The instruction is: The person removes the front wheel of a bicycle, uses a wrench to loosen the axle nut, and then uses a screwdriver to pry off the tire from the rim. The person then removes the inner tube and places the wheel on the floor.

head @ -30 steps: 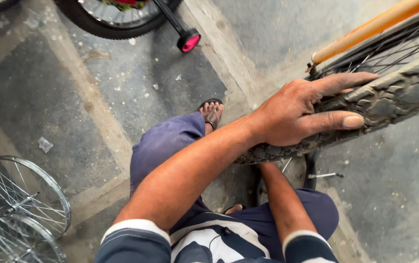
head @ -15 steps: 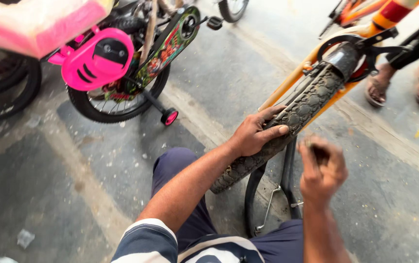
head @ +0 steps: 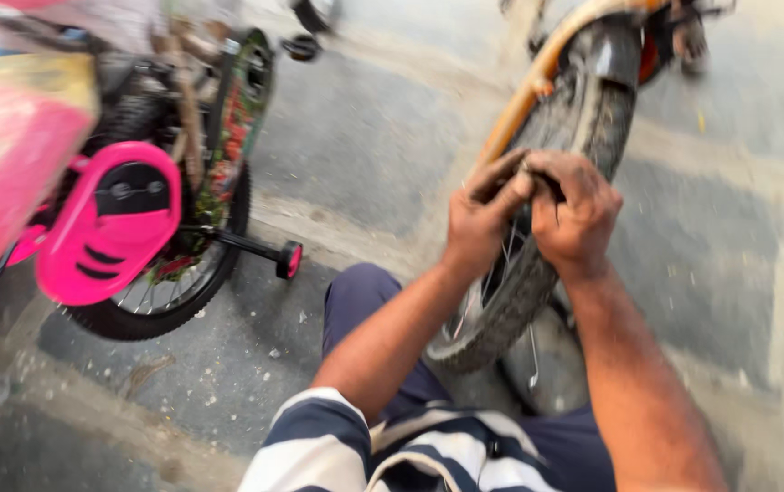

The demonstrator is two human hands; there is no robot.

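Observation:
A knobby black bicycle tyre [head: 593,118] on a wheel with an orange mudguard [head: 524,105] stands in front of me. My left hand [head: 481,219] grips the tyre's left edge, fingers curled over the tread. My right hand [head: 576,214] clamps the same spot from the right, thumb pressed to the rubber. The two hands touch each other at the tyre. The picture is blurred, so small things in the fingers cannot be made out.
A small pink children's bicycle [head: 105,223] with a training wheel [head: 288,259] stands at the left on the grey paved ground [head: 355,137]. My knees in dark blue trousers [head: 360,301] are below the wheel.
My right hand has come up from beside the wheel onto the tyre, next to my left hand. The view has swung and the tyre now stands more upright in front of me.

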